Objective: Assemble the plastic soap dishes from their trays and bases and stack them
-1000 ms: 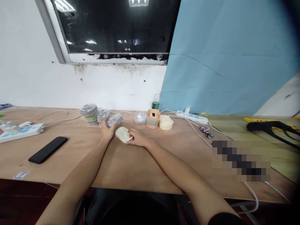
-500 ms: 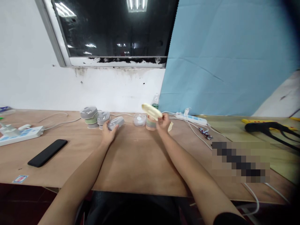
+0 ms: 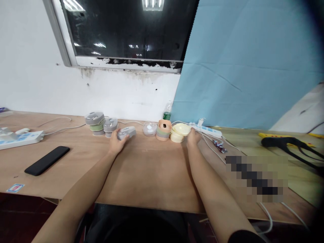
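Two bare forearms reach up from the bottom edge of the frame and rest on a light plywood desk [image 3: 152,175]. Near the lower left corner of the desk lies a small printed sticker [image 3: 15,188].

At the centre, the left hand [image 3: 117,143] is curled around a grey oval case [image 3: 126,133], its fingers wrapped against the case's near side in a grasp. To the right, the right hand [image 3: 193,136] points away from the person, with its fingers against the right edge of a stack of cream shallow dishes [image 3: 179,132]. The hand touches the stack, but whether it is gripping or only resting there cannot be told.

Left of the hands, a black smartphone [image 3: 47,160] lies face down or dark, and behind it sits a white power strip [image 3: 21,139] with cables. Along the back of the desk, left to right, stand two stacks of round grey-lidded containers [image 3: 95,122], a clear round container [image 3: 150,129], and a peach and striped ring stack [image 3: 164,130]. A plastic bottle with a green label [image 3: 166,113] stands behind them.

Farther right are a second white power strip [image 3: 209,131] and a black and yellow tool [image 3: 286,142]. A pixelated patch [image 3: 257,179] hides part of the lower right. Beyond, a blue cloth [image 3: 243,64] hangs beside a dark window [image 3: 121,30] set in a white wall [image 3: 37,77].
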